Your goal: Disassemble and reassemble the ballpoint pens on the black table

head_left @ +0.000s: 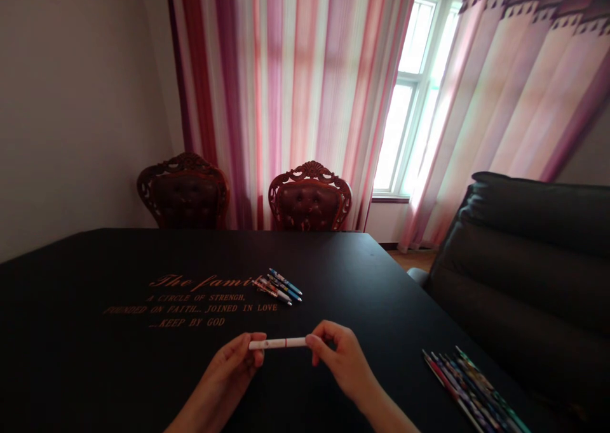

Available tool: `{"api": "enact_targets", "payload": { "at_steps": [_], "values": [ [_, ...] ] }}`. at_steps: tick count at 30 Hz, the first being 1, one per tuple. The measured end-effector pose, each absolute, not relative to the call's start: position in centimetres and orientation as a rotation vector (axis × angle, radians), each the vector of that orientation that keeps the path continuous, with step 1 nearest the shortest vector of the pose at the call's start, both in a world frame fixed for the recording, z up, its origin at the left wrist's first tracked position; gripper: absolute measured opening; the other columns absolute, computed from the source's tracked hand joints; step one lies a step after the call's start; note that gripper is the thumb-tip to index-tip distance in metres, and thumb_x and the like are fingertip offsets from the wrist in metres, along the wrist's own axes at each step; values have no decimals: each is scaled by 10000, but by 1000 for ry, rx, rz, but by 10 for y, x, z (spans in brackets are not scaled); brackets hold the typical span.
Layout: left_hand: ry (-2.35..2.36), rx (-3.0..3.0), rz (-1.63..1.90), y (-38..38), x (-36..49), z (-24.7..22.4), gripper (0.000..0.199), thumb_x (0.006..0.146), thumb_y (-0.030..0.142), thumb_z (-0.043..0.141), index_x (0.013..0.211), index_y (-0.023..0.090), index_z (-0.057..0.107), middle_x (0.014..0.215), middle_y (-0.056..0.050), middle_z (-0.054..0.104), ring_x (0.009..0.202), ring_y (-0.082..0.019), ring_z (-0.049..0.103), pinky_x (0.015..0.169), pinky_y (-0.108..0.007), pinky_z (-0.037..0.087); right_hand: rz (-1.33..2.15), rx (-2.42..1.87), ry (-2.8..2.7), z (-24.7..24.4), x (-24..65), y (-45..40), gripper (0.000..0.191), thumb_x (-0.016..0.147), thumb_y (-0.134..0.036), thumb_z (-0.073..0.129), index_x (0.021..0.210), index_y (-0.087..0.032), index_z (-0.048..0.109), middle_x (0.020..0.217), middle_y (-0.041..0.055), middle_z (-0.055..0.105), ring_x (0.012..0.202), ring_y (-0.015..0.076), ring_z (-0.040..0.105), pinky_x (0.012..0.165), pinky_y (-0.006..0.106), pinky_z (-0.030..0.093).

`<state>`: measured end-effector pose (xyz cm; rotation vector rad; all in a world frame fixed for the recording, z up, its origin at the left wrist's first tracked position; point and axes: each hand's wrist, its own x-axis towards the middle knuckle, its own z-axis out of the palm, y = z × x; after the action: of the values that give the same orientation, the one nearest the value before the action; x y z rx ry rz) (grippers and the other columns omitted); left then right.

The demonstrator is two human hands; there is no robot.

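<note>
Between my two hands a slim white pen [279, 343] with a thin red band is held level above the black table. My left hand [237, 363] pinches its left end between thumb and fingers. At the other end, my right hand [336, 353] grips the tip with thumb and forefinger, hiding it. Beyond my hands, a small group of pens [281, 287] in blue, black and white lies on the table. To the right, a larger bundle of pens [471, 388] lies side by side near the table's right edge.
The black table [95, 369] carries printed gold lettering [195, 298] on its left half. Two carved wooden chairs [185, 195] with dark padding stand behind its far edge. A black leather armchair [528, 261] stands at the right, and striped curtains [290, 90] hang by the window [412, 96].
</note>
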<state>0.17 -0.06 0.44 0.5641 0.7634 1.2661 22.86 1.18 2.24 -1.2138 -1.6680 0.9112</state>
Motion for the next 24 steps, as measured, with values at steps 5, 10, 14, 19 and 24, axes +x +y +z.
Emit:
{"api": "enact_targets", "payload": {
  "at_steps": [5,10,14,19,24],
  "values": [
    [761,526,1266,3,2,2,262,710,285,809,882,91,768,689,-35,672,661,-124,611,689,-230,508,869,-1259,-1726,20,228,12,278,859,-364,602,669,-166,652,575,-18,635,586,127,549,602,232,388],
    [776,637,1270,9,-1,-7,402,709,431,791,940,103,765,709,-27,680,692,-116,594,698,-196,493,766,-1302,-1824,15,227,13,139,820,-322,659,819,-200,725,745,5,673,703,156,601,664,251,423],
    [884,771,1301,9,-3,-6,381,663,394,833,943,144,769,698,-4,684,697,-103,577,710,-168,466,704,-1247,-1952,14,227,11,86,823,-294,674,843,-224,721,788,-1,658,757,155,604,754,272,435],
    [975,869,1285,7,-4,-4,448,634,440,830,972,154,763,659,-4,668,685,-139,577,673,-215,473,507,-1180,-2142,25,225,4,26,821,-252,703,818,-227,704,830,-16,660,859,155,581,961,337,338],
    [991,954,1240,14,-10,-10,543,711,526,739,1143,202,684,716,2,691,691,-147,577,664,-216,486,353,-1228,-2097,50,243,2,50,835,-257,686,814,-214,698,808,-7,658,831,156,569,801,276,396]
  ]
}}
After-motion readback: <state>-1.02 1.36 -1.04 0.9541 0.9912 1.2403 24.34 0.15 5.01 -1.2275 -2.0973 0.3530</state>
